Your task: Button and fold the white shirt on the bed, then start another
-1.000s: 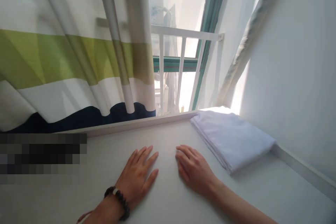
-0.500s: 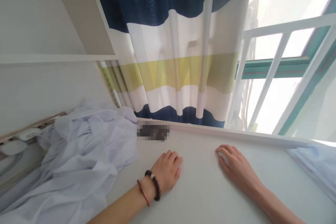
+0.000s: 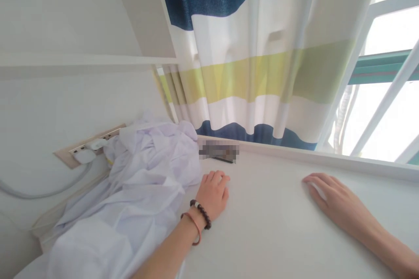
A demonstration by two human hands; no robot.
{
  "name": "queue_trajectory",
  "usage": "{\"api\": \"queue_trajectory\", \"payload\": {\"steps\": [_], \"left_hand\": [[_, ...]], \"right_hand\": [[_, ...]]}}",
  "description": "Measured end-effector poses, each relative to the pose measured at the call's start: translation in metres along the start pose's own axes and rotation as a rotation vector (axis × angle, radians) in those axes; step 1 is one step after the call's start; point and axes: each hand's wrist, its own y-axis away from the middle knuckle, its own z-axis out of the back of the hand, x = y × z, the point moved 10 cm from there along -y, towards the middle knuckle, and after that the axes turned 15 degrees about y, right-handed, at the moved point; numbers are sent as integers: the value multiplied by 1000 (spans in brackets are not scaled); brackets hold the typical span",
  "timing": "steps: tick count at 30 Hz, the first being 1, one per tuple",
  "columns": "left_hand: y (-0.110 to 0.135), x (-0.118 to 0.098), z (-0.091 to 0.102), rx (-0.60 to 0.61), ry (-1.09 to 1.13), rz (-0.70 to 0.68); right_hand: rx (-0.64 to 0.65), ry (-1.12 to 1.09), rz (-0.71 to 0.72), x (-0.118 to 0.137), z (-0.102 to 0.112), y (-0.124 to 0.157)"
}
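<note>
My left hand [image 3: 212, 194] rests on the white tabletop [image 3: 262, 222], its fingers loosely bent and nothing visible in them. A dark beaded bracelet [image 3: 204, 214] and a thin reddish-brown band circle that wrist. Just beyond its fingertips lies a dark object [image 3: 218, 151], blurred out by pixels, so its kind cannot be told. Close by on the left is a heap of crumpled white cloth [image 3: 140, 174], apart from the fingers. Farther right, my right hand [image 3: 330, 194] lies on the same surface, fingers stretched forward and thumb below them. A whitish gap shows between thumb and fingers; no held thing can be made out.
A striped curtain [image 3: 248, 78] in navy, white and yellow-green hangs behind the table's raised back edge [image 3: 278, 150]. White bars [image 3: 382, 104] stand before a window at right. On the left wall, a socket strip [image 3: 88, 146] holds white plugs with a grey cable under a shelf [image 3: 81, 59].
The view has turned left, so the scene shifts rightward and more of the socket strip shows. My left hand is nearer the cloth and the pixelated object, its fingers a little more spread.
</note>
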Motion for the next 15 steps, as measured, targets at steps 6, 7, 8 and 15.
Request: {"api": "queue_trajectory", "payload": {"steps": [6, 7, 8, 15], "left_hand": [[-11, 17, 51, 44, -60, 171], [-8, 25, 51, 162, -37, 245], [-3, 32, 52, 261, -20, 298], [49, 79, 70, 361, -3, 417]], "right_hand": [[1, -22, 8, -7, -10, 4], [0, -27, 10, -8, -11, 4], [-5, -34, 12, -9, -11, 4], [-15, -115, -15, -13, -10, 5]]}}
